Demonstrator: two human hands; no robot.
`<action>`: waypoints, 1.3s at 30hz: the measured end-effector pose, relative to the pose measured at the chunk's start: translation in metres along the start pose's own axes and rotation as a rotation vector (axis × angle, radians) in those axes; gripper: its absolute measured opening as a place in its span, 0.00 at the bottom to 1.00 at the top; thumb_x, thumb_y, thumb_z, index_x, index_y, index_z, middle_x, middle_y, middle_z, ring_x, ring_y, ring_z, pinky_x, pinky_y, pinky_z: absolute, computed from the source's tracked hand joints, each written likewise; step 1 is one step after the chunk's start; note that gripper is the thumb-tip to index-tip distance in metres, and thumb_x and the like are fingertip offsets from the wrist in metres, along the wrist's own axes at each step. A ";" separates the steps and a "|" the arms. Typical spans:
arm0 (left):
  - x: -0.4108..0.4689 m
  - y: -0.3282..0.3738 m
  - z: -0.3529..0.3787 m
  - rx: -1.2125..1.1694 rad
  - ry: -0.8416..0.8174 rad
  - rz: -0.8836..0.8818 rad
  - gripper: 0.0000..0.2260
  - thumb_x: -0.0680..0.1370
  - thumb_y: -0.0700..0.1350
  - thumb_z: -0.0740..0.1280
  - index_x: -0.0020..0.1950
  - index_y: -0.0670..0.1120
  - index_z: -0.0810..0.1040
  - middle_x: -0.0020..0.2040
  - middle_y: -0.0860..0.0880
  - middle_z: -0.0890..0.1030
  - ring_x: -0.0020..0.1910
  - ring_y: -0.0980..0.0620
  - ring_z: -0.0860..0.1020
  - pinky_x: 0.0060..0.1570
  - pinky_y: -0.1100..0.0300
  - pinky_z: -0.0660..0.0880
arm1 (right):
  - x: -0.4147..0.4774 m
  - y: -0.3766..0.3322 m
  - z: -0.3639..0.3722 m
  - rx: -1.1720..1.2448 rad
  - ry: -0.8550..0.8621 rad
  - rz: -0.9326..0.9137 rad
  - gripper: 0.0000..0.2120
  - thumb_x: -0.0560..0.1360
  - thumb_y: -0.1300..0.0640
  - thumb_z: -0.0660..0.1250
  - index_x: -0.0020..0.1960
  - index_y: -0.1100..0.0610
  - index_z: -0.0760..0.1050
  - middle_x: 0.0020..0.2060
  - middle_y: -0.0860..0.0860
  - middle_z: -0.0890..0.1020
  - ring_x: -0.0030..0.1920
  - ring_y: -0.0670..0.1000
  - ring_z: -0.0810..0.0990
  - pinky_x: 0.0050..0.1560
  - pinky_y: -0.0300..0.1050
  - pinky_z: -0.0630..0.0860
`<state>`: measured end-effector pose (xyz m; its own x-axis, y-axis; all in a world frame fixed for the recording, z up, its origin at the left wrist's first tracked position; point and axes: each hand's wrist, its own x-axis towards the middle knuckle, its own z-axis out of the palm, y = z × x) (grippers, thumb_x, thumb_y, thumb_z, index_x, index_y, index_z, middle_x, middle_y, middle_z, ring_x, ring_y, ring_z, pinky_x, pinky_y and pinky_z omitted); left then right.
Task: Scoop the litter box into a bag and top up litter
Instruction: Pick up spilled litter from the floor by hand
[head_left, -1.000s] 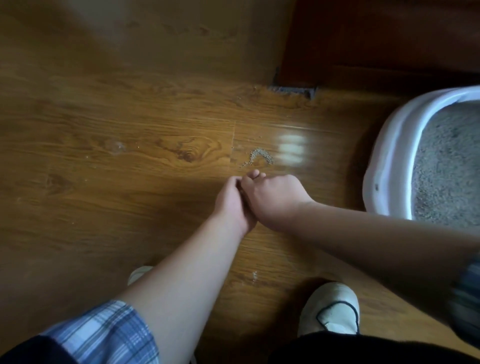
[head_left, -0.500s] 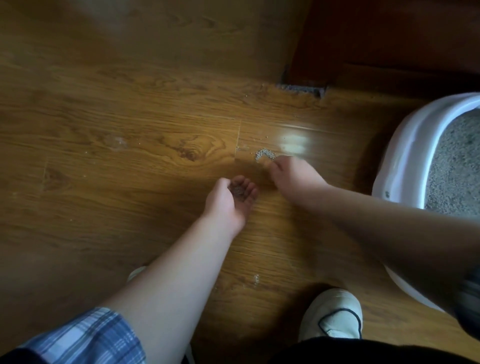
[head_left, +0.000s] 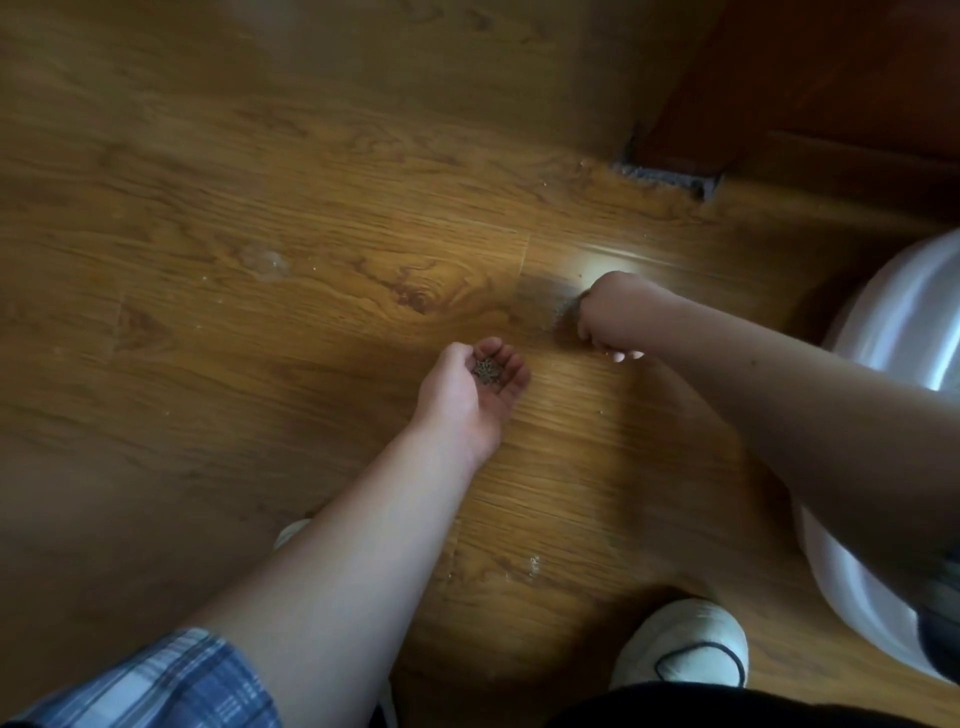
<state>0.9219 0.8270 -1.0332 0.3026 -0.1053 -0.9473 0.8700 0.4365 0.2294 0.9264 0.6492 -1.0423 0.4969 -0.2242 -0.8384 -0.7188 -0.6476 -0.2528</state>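
Observation:
My left hand lies palm up just above the wooden floor, its fingers cupped round a small heap of grey litter granules. Up and to the right of it, my right hand is on the floor with its fingers curled down over a blurred patch of spilled litter. The white litter box shows only its rounded rim at the right edge. My right forearm crosses in front of the box, and its inside is out of view.
A dark wooden door and its frame stand at the top right, with a grey gap at the foot. My white shoe is at the bottom, and a few stray granules lie on the floor near it.
My hands have come apart, and the left has turned palm up with granules in it. The right has reached to the litter pile and covers it. The view has shifted left, hiding the box's inside.

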 end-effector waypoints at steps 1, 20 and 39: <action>0.000 0.001 0.000 -0.005 -0.001 0.004 0.12 0.80 0.41 0.56 0.40 0.42 0.75 0.33 0.45 0.77 0.34 0.49 0.77 0.35 0.59 0.78 | 0.002 0.000 0.000 -0.020 0.009 -0.037 0.11 0.78 0.62 0.61 0.56 0.64 0.78 0.42 0.58 0.80 0.37 0.55 0.76 0.36 0.44 0.74; -0.007 -0.003 -0.001 0.026 -0.025 0.021 0.13 0.81 0.42 0.55 0.42 0.41 0.76 0.37 0.45 0.78 0.37 0.49 0.78 0.40 0.57 0.79 | -0.010 0.012 0.030 -0.712 0.580 -0.317 0.29 0.79 0.31 0.50 0.57 0.55 0.72 0.33 0.50 0.76 0.33 0.53 0.77 0.29 0.43 0.68; -0.015 -0.013 0.000 0.069 0.016 0.005 0.13 0.80 0.40 0.54 0.44 0.39 0.76 0.38 0.43 0.78 0.37 0.47 0.78 0.43 0.56 0.79 | -0.004 0.008 0.015 -0.801 0.455 -0.421 0.10 0.83 0.57 0.54 0.52 0.54 0.74 0.31 0.47 0.72 0.29 0.51 0.69 0.28 0.43 0.64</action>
<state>0.9062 0.8229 -1.0219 0.3011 -0.0886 -0.9495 0.8935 0.3741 0.2484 0.9112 0.6554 -1.0480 0.8928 -0.0130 -0.4502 0.0121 -0.9985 0.0529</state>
